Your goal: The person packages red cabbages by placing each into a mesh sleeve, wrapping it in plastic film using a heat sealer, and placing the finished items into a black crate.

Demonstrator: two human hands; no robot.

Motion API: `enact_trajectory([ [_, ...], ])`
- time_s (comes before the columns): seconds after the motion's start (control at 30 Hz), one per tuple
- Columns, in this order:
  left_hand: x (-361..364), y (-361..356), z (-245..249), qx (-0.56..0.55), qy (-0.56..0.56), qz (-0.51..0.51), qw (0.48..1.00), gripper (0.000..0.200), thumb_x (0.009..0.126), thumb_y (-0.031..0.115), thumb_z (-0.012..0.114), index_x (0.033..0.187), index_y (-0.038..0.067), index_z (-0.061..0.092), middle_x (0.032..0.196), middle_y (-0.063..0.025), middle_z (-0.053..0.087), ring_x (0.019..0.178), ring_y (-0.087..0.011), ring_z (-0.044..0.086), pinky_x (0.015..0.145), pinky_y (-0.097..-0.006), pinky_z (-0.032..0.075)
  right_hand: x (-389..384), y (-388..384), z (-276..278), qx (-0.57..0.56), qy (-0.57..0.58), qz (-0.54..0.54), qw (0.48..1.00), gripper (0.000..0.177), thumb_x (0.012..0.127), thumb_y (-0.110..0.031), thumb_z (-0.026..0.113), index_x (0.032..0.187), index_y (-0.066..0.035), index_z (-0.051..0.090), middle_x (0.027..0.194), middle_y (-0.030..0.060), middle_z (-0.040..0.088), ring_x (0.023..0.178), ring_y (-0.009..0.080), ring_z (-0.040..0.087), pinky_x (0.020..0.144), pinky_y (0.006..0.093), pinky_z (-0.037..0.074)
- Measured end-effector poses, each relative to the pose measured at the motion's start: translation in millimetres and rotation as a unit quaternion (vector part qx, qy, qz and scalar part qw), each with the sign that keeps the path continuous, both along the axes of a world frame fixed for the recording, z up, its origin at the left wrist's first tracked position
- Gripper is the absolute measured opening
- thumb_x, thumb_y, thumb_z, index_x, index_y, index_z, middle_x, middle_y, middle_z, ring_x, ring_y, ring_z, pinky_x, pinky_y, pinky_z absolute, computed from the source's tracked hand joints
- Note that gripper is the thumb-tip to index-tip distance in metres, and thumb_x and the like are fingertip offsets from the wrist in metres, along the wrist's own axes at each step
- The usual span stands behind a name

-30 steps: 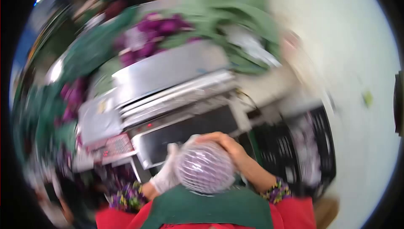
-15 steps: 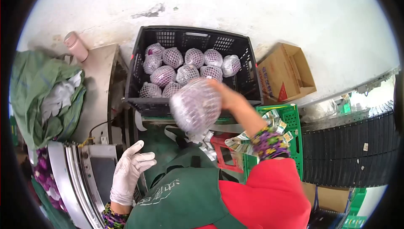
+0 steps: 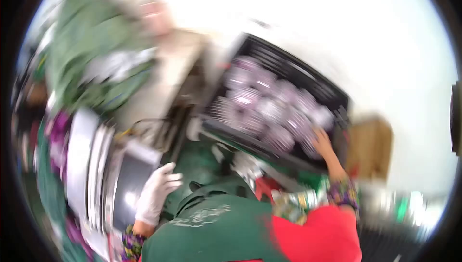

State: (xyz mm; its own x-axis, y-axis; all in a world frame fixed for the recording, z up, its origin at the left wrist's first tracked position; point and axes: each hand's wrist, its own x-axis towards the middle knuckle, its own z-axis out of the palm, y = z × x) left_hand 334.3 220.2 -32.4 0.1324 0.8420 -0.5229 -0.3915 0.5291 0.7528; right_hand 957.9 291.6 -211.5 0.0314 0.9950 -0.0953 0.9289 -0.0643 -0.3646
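A black crate (image 3: 224,129) holds several round purple bundles (image 3: 279,139) in clear wrap and white netting. My bare right hand (image 3: 323,142) reaches over the crate's front right part and touches a wrapped bundle there; motion blur hides how its fingers sit. Low on the left, my left hand (image 3: 158,191), in a white glove, is beside the metal machine (image 3: 137,180) with its fingers apart and nothing in it.
Green cloth (image 3: 91,36) and a pink bottle (image 3: 156,17) are at the upper left. A cardboard box (image 3: 370,147) stands right of the crate. Below the crate lies a roll of printed labels (image 3: 301,200). Purple produce (image 3: 58,137) shows at far left.
The view has turned and blurred, shifting the crate rightward in the picture. My right hand has moved with the large wrapped bundle from in front of the crate to its front right part.
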Motion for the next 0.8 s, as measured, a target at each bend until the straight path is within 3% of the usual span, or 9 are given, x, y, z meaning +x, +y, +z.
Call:
enact_trajectory([
  [0.03,-13,-13,-5,-0.015,0.006,0.014,1.000,0.054,0.097,0.034,0.046,0.135,-0.003,0.040,0.113,-0.0184,0.061,0.100,-0.0236,0.061,0.091,-0.0337,0.047,-15,14,24,0.009,-0.009,0.101,0.995,0.054,0.080,-0.014,0.065,0.131,-0.007,0.050,0.130,0.0210,0.051,0.121,0.0370,0.046,0.103,0.0438,0.038],
  [0.07,-25,-29,-6,-0.014,-0.006,0.032,0.999,0.052,0.098,0.033,0.045,0.136,-0.002,0.039,0.115,-0.0184,0.061,0.103,-0.0233,0.060,0.094,-0.0334,0.046,-35,25,49,-0.128,-0.040,0.037,0.990,0.057,0.076,-0.008,0.060,0.132,-0.005,0.048,0.135,0.0203,0.047,0.123,0.0385,0.045,0.103,0.0439,0.037],
  [0.1,-35,-41,-5,-0.006,-0.027,0.061,0.998,0.053,0.098,0.034,0.045,0.137,-0.002,0.039,0.117,-0.0176,0.060,0.104,-0.0222,0.060,0.095,-0.0330,0.046,-46,53,38,-0.113,-0.110,0.014,0.987,0.053,0.076,-0.007,0.059,0.128,-0.002,0.050,0.132,0.0211,0.049,0.119,0.0391,0.048,0.101,0.0445,0.038],
  [0.17,-47,-70,-2,0.008,0.003,0.101,0.995,0.050,0.099,0.035,0.046,0.137,0.003,0.041,0.118,-0.0133,0.061,0.106,-0.0191,0.059,0.096,-0.0317,0.044,-87,105,28,0.114,-0.046,0.072,0.990,0.038,0.081,-0.008,0.056,0.117,0.003,0.055,0.118,0.0212,0.055,0.112,0.0358,0.051,0.100,0.0424,0.038],
  [0.3,-76,-113,0,0.068,0.015,0.151,0.986,0.047,0.099,0.031,0.047,0.138,0.006,0.041,0.117,-0.0105,0.060,0.106,-0.0160,0.057,0.097,-0.0309,0.043,-360,125,120,0.220,0.146,0.215,0.940,0.031,0.080,0.000,0.052,0.110,0.002,0.058,0.110,0.0178,0.059,0.106,0.0321,0.054,0.093,0.0386,0.041],
  [0.4,-127,-128,15,0.098,0.064,0.173,0.978,0.048,0.098,0.031,0.049,0.139,0.007,0.041,0.118,-0.0115,0.060,0.107,-0.0163,0.057,0.099,-0.0317,0.040,-511,102,114,0.084,0.281,0.326,0.899,0.028,0.082,-0.003,0.054,0.110,0.001,0.058,0.110,0.0162,0.057,0.104,0.0276,0.055,0.090,0.0350,0.043],
  [0.57,-253,-155,23,0.150,0.192,0.273,0.931,0.054,0.093,0.018,0.059,0.141,0.005,0.037,0.126,-0.0109,0.056,0.112,-0.0174,0.054,0.102,-0.0329,0.038,-613,76,32,-0.089,0.389,0.177,0.900,0.029,0.092,-0.013,0.049,0.116,0.002,0.053,0.109,0.0165,0.057,0.103,0.0252,0.055,0.091,0.0349,0.042],
  [0.7,-390,-120,29,0.225,0.594,0.269,0.724,0.084,0.076,0.019,0.074,0.145,0.009,0.029,0.145,-0.0210,0.034,0.136,-0.0327,0.032,0.109,-0.0399,0.029,-627,76,19,-0.049,0.310,0.163,0.935,0.027,0.093,-0.015,0.045,0.110,0.002,0.057,0.103,0.0179,0.059,0.100,0.0290,0.056,0.089,0.0361,0.043],
  [0.8,-481,-50,29,0.145,0.739,0.258,0.606,0.108,0.059,0.027,0.084,0.148,0.014,0.024,0.148,-0.0299,0.020,0.137,-0.0454,0.020,0.112,-0.0471,0.021,-630,66,28,0.021,0.241,0.173,0.955,0.027,0.093,-0.017,0.043,0.100,0.002,0.060,0.099,0.0203,0.059,0.096,0.0336,0.057,0.085,0.0381,0.043],
])
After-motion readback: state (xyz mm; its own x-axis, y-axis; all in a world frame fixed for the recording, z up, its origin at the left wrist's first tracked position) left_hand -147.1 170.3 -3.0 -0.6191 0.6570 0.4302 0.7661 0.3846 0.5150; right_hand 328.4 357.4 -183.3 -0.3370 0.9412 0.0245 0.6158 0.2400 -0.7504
